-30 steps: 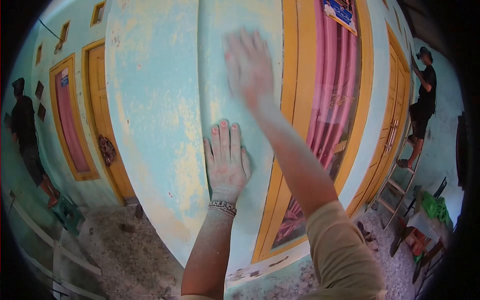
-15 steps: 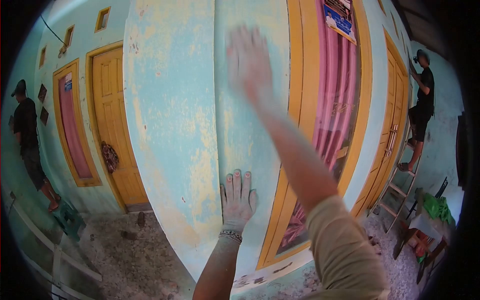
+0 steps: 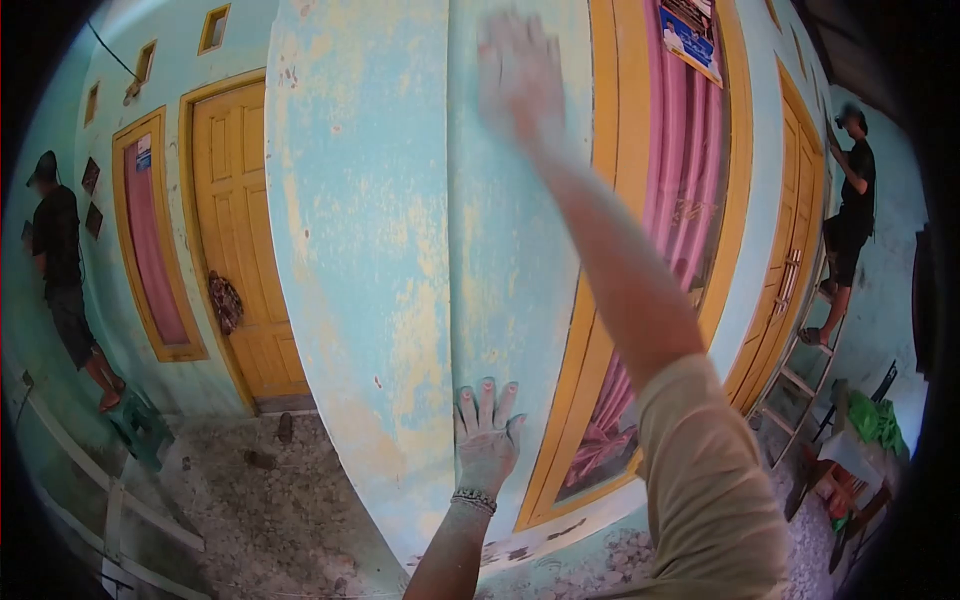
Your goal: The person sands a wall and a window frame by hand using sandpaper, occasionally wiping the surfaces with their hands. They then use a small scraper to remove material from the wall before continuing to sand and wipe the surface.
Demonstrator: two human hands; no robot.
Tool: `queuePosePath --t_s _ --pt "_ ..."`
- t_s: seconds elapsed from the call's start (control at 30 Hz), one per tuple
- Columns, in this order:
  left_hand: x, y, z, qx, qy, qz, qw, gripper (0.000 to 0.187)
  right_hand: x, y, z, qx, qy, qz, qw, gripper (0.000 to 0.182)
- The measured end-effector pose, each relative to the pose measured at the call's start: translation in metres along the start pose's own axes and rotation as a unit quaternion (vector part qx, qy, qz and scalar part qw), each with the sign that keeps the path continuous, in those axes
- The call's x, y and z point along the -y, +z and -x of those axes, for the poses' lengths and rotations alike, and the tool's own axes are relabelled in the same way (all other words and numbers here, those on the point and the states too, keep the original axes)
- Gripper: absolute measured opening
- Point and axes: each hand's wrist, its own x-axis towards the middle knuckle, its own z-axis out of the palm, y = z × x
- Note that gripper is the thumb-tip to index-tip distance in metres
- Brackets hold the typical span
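My left hand (image 3: 487, 432) lies flat on the pale blue wall (image 3: 370, 250), low down beside a vertical corner edge. Its fingers are spread and dusty, and a bracelet (image 3: 474, 500) circles the wrist. Higher up, my right hand (image 3: 522, 85) is stretched flat on the same strip of wall, blurred by motion. Whether anything lies under its palm cannot be seen. Yellowish patches show through the worn blue paint around both hands.
A yellow-framed window (image 3: 600, 200) with pink curtains is close on the right. One person (image 3: 850, 190) stands on a ladder (image 3: 795, 380) at right; another person (image 3: 62, 250) stands on a green stool (image 3: 140, 425) at left. Yellow doors (image 3: 240, 230) flank the wall.
My right hand has slid upward along the wall. My left hand sits slightly lower and further right in view, as the whole view has shifted a little.
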Motion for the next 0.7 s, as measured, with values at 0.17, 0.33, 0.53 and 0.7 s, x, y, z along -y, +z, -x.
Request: queuePosePath --t_s 0.17,0.33,0.53,0.7 --pt "0.000 0.002 0.003 0.004 0.015 0.005 1.000 0.072 0.047 -0.052 0.184 0.088 0.045 0.001 0.995 0.048" --pt "0.002 0.000 0.007 0.064 0.014 0.019 0.998 0.077 0.030 -0.041 0.144 0.067 0.020 0.019 0.997 0.048" --pt "0.006 0.005 -0.001 0.009 0.042 0.199 0.979 0.070 -0.042 0.015 -0.065 0.012 0.024 0.162 0.986 0.043" --pt "0.004 -0.006 0.000 0.027 -0.009 0.125 0.992 0.076 -0.005 0.021 0.042 -0.032 -0.028 0.119 0.992 0.044"
